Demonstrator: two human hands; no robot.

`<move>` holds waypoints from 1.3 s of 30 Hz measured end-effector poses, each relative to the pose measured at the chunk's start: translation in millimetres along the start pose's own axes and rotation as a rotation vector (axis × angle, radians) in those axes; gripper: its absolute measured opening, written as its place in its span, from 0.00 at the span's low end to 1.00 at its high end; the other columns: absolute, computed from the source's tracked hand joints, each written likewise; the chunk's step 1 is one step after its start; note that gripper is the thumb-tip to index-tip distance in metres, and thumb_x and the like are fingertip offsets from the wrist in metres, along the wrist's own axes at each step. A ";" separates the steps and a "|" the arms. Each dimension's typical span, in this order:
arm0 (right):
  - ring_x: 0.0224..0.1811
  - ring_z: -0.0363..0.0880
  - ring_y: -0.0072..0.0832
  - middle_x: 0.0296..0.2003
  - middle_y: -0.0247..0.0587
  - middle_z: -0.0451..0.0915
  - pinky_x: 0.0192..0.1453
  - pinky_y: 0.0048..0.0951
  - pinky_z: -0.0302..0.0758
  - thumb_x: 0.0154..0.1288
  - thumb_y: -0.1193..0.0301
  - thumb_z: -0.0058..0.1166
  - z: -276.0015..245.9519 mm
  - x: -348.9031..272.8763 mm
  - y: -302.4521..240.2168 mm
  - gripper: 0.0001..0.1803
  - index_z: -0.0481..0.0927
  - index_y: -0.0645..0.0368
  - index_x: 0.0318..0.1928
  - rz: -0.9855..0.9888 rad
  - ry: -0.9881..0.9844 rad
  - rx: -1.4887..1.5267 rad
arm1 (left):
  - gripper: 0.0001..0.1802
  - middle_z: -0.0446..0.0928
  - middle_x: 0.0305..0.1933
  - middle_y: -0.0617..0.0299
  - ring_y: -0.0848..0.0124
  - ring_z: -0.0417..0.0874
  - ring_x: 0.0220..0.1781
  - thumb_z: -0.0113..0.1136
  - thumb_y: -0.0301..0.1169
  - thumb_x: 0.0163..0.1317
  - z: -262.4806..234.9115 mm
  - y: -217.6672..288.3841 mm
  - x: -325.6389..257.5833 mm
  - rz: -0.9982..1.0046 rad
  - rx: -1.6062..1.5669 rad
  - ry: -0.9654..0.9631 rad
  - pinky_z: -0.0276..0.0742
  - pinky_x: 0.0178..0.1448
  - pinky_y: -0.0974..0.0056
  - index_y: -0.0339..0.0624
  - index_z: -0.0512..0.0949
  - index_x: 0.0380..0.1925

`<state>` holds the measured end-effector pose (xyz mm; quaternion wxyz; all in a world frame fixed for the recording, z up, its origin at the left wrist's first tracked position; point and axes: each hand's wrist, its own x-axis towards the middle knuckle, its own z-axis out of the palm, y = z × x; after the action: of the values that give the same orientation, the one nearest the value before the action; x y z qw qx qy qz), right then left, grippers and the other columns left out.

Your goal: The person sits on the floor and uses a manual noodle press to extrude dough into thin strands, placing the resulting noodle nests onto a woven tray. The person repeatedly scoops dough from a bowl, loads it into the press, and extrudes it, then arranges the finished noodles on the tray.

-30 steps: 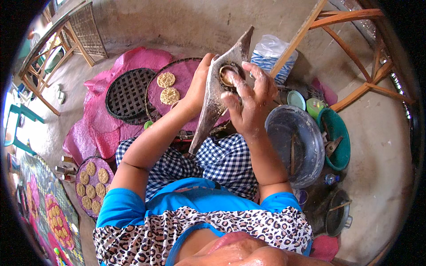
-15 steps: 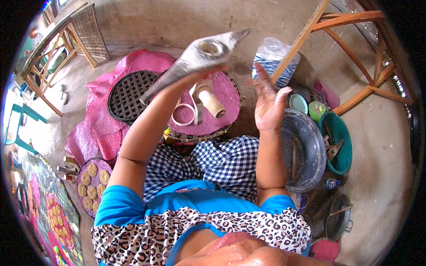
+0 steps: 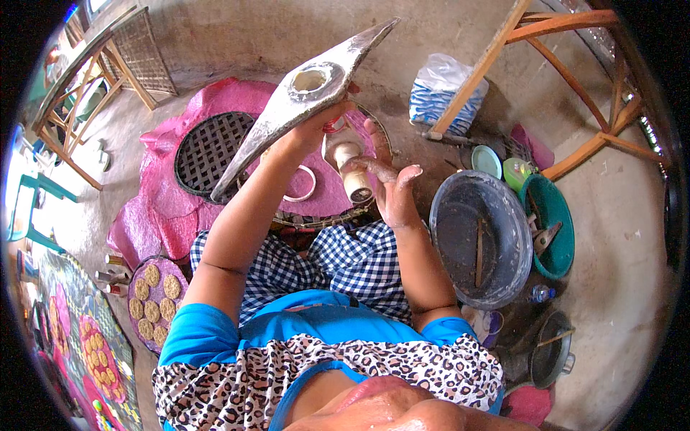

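Observation:
My left hand is closed on a long greyish-white diamond-shaped piece with pointed ends and a round hole in its middle. Raised and tilted, it hides part of the hand's fingers. Lower down, a cream cylinder sits over the pink-covered round tray. My right hand reaches across it with fingers stretched apart and thumb out. Whether its fingertips touch the cylinder I cannot tell. A pale pink ring lies left of the cylinder, partly behind my left forearm.
A black lattice tray rests on pink plastic sheeting. Flat round brown pieces lie on a tray at left. To the right stand a large grey basin, a green basin and a wooden frame.
My left hand has lifted and tipped the diamond-shaped piece, so its hole shows more fully. My right hand has moved left and down toward the cream cylinder.

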<state>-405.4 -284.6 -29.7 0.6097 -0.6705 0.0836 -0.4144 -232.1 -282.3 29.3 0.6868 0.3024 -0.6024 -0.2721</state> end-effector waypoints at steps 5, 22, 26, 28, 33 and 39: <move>0.51 0.71 0.28 0.67 0.35 0.48 0.57 0.34 0.63 0.47 0.27 0.10 -1.0 -19.8 -9.9 0.56 0.78 0.63 0.44 -0.041 0.024 0.055 | 0.13 0.77 0.37 0.64 0.74 0.75 0.39 0.61 0.28 0.50 -0.1 -4.5 -2.8 0.027 0.123 0.065 0.70 0.45 0.68 0.40 0.77 0.37; 0.52 0.67 0.29 0.57 0.47 0.66 0.57 0.27 0.61 0.47 0.26 0.17 -6.4 -20.6 -17.7 0.58 0.69 0.68 0.53 -0.030 0.329 0.546 | 0.15 0.75 0.36 0.63 0.73 0.75 0.37 0.63 0.27 0.49 -11.4 -31.6 -4.1 0.101 0.018 0.327 0.72 0.42 0.66 0.38 0.74 0.38; 0.58 0.63 0.32 0.61 0.45 0.61 0.62 0.36 0.56 0.52 0.29 0.08 -22.2 -7.5 -27.1 0.55 0.74 0.65 0.48 -0.194 0.259 -0.275 | 0.16 0.76 0.29 0.67 0.79 0.72 0.27 0.66 0.32 0.47 -2.4 -14.1 9.4 -0.067 0.242 0.220 0.71 0.33 0.72 0.39 0.76 0.36; 0.66 0.50 0.36 0.64 0.45 0.55 0.65 0.45 0.51 0.57 0.33 0.11 -27.4 8.7 -23.0 0.49 0.72 0.62 0.51 -0.156 0.133 -0.387 | 0.14 0.74 0.28 0.69 0.81 0.71 0.28 0.64 0.29 0.48 11.3 -2.7 15.1 -0.101 0.376 0.114 0.71 0.33 0.74 0.38 0.75 0.35; 0.71 0.31 0.43 0.68 0.45 0.39 0.63 0.62 0.33 0.61 0.40 0.26 -32.2 28.8 -9.8 0.31 0.69 0.39 0.57 0.058 -0.179 -1.193 | 0.21 0.76 0.42 0.63 0.75 0.76 0.41 0.66 0.28 0.49 31.8 15.5 19.6 -0.214 0.314 -0.080 0.72 0.47 0.71 0.39 0.73 0.45; 0.70 0.36 0.43 0.67 0.43 0.45 0.62 0.64 0.26 0.57 0.36 0.29 -28.1 11.7 -18.6 0.32 0.81 0.41 0.37 -0.002 -0.227 -1.177 | 0.21 0.78 0.35 0.65 0.81 0.75 0.36 0.69 0.32 0.42 36.6 -15.3 25.5 0.017 0.195 -0.158 0.72 0.43 0.72 0.38 0.75 0.38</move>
<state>-423.7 -308.3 -10.3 0.1406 -0.9356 0.2329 -0.2251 -265.3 -314.5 38.2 0.6066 0.3402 -0.6809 -0.2295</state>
